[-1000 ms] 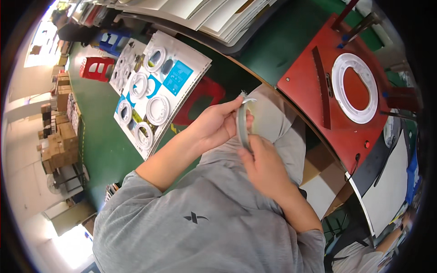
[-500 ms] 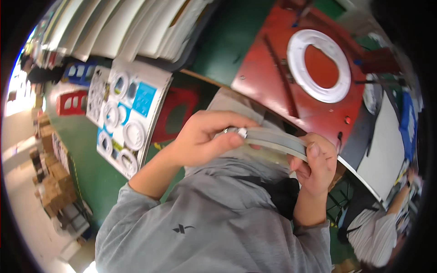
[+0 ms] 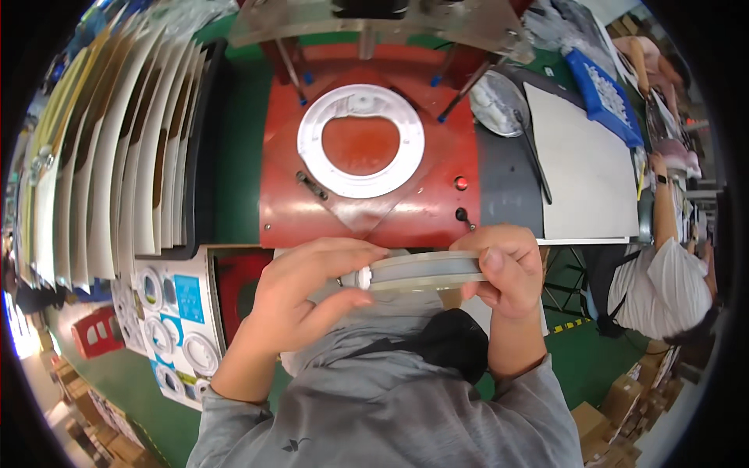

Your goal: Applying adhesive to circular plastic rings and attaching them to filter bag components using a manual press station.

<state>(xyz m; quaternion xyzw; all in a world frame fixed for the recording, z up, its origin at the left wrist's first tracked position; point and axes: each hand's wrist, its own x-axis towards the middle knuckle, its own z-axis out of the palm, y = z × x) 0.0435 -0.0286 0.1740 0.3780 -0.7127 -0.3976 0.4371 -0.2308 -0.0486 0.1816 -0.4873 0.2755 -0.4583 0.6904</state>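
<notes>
My left hand (image 3: 308, 290) and my right hand (image 3: 509, 273) hold a round, flat part (image 3: 425, 270) between them, just in front of the bench edge. It is seen edge-on, with pale translucent rims and a grey band between. A small white piece (image 3: 363, 277) sticks out at its left end, between my left thumb and forefinger. My right thumb presses on the other end, with the fingers curled beneath. Beyond, a white ring (image 3: 314, 136) with a large opening lies on the red machine base (image 3: 289, 214). What my left fingers touch behind the part is hidden.
A clear plate (image 3: 265, 25) on posts spans the red base. White sheets (image 3: 101, 187) stand in a dark tray at left. A round dish (image 3: 499, 101), a white board (image 3: 581, 164) and a blue bin (image 3: 593, 86) lie at right. A co-worker (image 3: 663, 288) sits beyond.
My view has turned, bringing the red base and its white ring to the middle ahead. The part stays in both hands and now appears more level. My left thumb and forefinger look wider apart.
</notes>
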